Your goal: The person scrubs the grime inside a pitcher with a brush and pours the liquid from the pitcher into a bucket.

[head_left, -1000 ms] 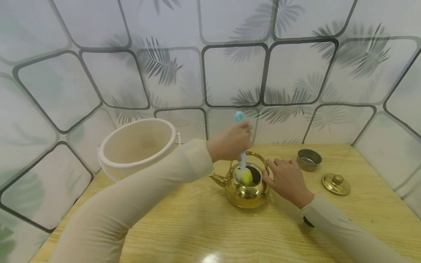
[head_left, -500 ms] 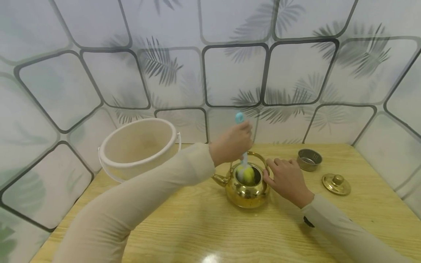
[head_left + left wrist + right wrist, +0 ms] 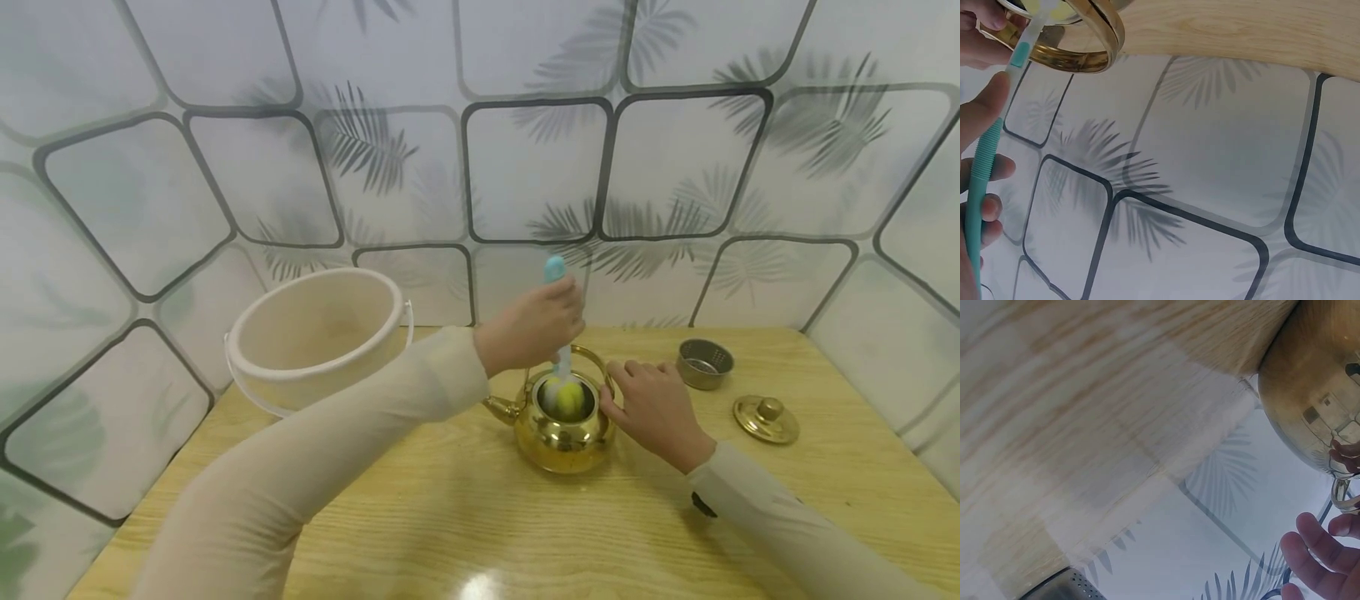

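Note:
A shiny golden kettle stands uncovered on the wooden table, its spout toward the left. My left hand grips the turquoise handle of a sponge brush from above, thumb along the shaft in the left wrist view. Down in the kettle's mouth sits the brush's yellow and white sponge head, its lower part hidden by the wall. At the kettle's right side, my right hand holds on where the arched handle meets the body, with the thumb against the rim.
Left of the kettle, behind my left sleeve, is a large white bucket with a wire-like handle. A perforated metal strainer cup and the golden knobbed lid lie to the right. A patterned wall borders the table's back edge.
My left hand has shifted slightly rightward with the brush, and its sponge head has turned and moved a little right inside the kettle. The right hand keeps its place on the kettle.

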`<action>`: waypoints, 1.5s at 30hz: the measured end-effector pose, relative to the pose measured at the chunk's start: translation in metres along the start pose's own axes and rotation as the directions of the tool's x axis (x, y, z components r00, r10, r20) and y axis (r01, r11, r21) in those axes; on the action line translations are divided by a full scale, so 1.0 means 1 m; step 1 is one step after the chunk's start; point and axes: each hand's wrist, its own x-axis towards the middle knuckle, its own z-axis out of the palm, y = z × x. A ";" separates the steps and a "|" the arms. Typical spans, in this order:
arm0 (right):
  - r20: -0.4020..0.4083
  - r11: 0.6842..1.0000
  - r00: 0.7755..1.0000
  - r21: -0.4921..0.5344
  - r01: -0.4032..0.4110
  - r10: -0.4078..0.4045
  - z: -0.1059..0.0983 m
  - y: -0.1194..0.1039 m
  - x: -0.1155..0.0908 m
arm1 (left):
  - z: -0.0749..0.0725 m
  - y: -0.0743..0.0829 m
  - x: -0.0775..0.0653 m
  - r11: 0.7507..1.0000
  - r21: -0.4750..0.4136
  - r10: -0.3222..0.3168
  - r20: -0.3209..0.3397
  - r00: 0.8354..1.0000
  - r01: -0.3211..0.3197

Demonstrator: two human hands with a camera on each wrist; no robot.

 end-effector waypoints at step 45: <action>0.015 1.000 1.000 -0.020 -0.005 0.005 0.001 0.000 -0.001 | -0.003 0.002 -0.010 0.984 -0.160 0.055 -0.121 0.991 -0.074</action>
